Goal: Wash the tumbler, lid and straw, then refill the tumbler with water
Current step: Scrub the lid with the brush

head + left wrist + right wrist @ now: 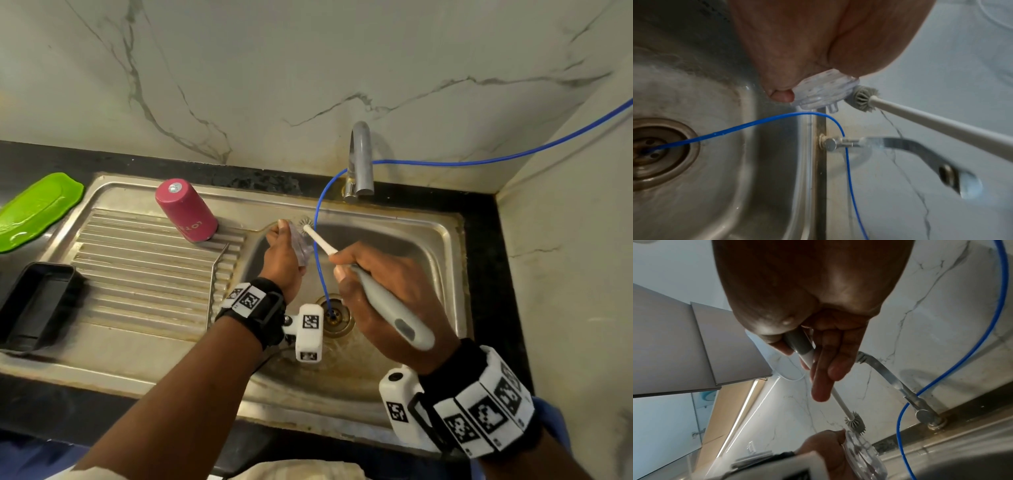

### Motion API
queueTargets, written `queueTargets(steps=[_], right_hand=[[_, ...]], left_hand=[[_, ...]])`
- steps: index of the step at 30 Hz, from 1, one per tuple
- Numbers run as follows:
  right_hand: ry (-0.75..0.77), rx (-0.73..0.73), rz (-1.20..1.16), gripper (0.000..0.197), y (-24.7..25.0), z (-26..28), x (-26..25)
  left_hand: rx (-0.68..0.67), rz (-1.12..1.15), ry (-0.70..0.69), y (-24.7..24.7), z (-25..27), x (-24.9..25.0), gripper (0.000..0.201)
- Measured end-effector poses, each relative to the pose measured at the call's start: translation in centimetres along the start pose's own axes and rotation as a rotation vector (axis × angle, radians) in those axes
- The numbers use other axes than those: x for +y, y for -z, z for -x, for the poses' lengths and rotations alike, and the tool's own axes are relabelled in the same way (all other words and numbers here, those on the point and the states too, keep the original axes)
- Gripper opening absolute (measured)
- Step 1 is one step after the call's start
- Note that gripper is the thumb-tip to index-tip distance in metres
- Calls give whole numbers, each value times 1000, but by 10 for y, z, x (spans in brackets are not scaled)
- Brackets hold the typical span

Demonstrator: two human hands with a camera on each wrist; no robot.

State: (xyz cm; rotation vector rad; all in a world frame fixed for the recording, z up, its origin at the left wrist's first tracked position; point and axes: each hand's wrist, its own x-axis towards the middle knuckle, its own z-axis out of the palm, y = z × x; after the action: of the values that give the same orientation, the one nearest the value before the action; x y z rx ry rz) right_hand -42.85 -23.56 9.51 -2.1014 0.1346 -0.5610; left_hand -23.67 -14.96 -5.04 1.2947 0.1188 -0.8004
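My left hand holds the clear plastic lid on edge over the sink basin; the lid shows below the fingers in the left wrist view. My right hand grips a grey-handled bottle brush, whose bristle head touches the lid's far rim. The pink tumbler stands upside down on the draining board. A thin metal straw lies along the draining board's right edge.
A tap rises behind the basin, with no water seen running. A blue tube runs from the right wall down into the drain. A green tray and a black container sit at the left.
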Motion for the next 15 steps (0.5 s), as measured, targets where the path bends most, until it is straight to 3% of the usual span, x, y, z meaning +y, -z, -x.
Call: queueTargets(steps=[3,6,8,12,15], right_hand=[[20,-32,34,15,-2,11,-8],[-6,-3,5,17,-1,8,-5],[-37,24,-48,19,1,-2,1],[17,40,24,16,-3,-10,2],[4,-5,-6,18,-7,2,-5]], left_hand=[[16,25,47,9,-17,-4,119],[-7,11,-31,-4,-1,7,78],[-40,-15,-39,-6,0,3,65],[-38,67,-34,-4,-3,4,62],[44,189,11,3,-5,20,84]])
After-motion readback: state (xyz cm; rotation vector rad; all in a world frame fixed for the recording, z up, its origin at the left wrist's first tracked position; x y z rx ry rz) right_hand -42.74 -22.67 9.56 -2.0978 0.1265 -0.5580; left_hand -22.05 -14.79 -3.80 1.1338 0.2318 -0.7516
